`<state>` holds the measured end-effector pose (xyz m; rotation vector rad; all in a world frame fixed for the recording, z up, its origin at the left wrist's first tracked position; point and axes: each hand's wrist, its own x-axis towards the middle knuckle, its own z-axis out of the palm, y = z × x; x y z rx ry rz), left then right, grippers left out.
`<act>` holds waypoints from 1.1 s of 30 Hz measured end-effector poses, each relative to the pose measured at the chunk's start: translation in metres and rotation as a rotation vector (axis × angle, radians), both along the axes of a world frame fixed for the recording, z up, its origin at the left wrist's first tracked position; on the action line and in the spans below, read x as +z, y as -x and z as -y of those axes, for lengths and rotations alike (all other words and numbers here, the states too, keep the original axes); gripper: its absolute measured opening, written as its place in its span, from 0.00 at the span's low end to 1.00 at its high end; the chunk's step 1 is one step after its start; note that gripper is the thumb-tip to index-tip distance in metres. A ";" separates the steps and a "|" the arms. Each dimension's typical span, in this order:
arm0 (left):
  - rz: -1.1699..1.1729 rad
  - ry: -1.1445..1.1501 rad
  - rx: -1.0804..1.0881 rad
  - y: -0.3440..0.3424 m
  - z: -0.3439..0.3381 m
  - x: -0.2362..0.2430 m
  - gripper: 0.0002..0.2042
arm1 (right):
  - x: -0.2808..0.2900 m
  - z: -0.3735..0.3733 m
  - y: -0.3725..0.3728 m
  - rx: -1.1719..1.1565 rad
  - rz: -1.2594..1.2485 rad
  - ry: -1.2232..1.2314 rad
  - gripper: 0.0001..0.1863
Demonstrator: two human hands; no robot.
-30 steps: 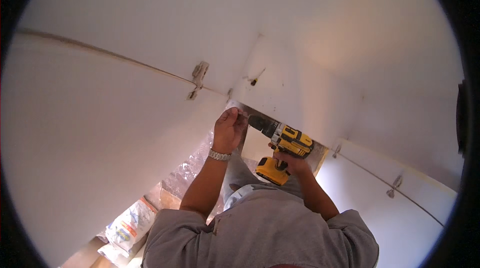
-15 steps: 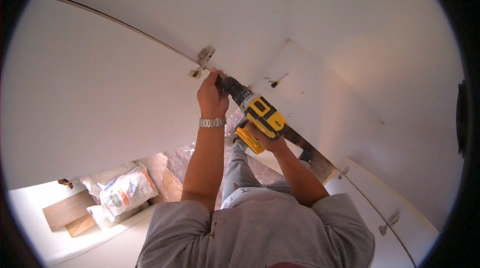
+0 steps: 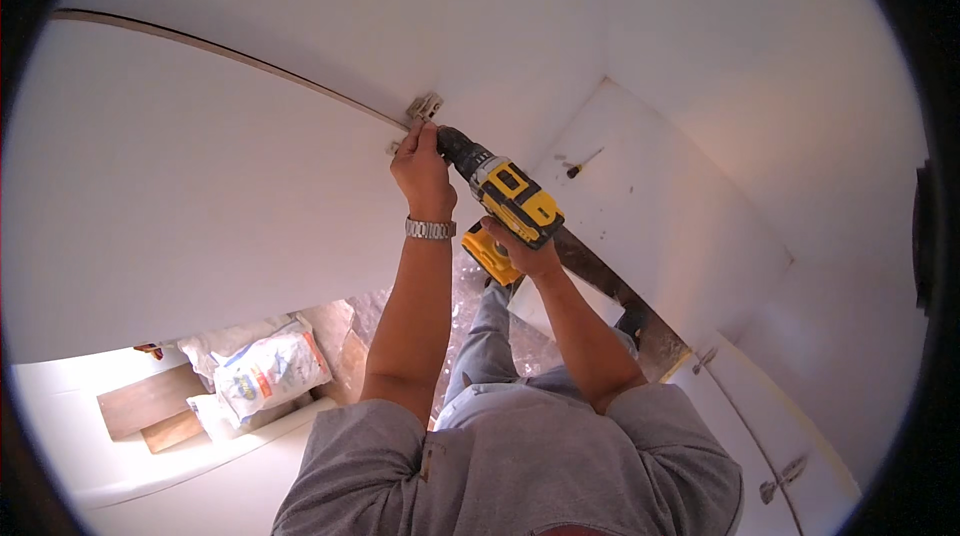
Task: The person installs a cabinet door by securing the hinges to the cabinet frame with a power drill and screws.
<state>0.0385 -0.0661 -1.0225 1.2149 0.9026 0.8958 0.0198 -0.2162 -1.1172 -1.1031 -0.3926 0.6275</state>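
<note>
My right hand (image 3: 522, 250) grips a yellow and black cordless drill (image 3: 520, 198) by its handle, its chuck pointing up and left. The chuck end sits close to a metal cabinet hinge (image 3: 425, 106) at the edge of a large white door panel (image 3: 210, 186). My left hand (image 3: 424, 174), with a metal-band watch at the wrist, has its fingers pinched together just below that hinge, beside the chuck. What they pinch is too small to tell; they partly cover the hinge's lower part.
A small screwdriver (image 3: 585, 164) lies on the white cabinet surface to the right. More hinges (image 3: 780, 481) line a door edge at lower right. A white printed bag (image 3: 270, 371) rests by wooden boards (image 3: 150, 403) at lower left.
The drill and both hands have shifted slightly upward, and the chuck is closer to the hinge. My left fingers have moved from the drill's tip up to the hinge. The view has shifted a little.
</note>
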 end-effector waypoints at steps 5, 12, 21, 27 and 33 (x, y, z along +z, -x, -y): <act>0.023 0.015 -0.026 -0.007 0.001 0.002 0.18 | -0.002 -0.002 -0.004 -0.038 -0.005 -0.025 0.13; 0.077 0.079 -0.034 -0.013 0.004 0.008 0.19 | -0.004 0.001 -0.013 0.001 -0.023 0.008 0.12; 0.099 0.091 -0.040 -0.019 -0.004 0.004 0.19 | -0.008 -0.002 -0.021 -0.012 -0.023 0.056 0.12; 0.089 0.099 -0.036 -0.022 -0.007 0.001 0.18 | -0.002 0.001 -0.029 -0.004 0.070 0.151 0.12; 0.092 0.104 -0.006 -0.025 -0.008 0.002 0.16 | 0.010 -0.001 -0.037 0.037 0.167 0.188 0.12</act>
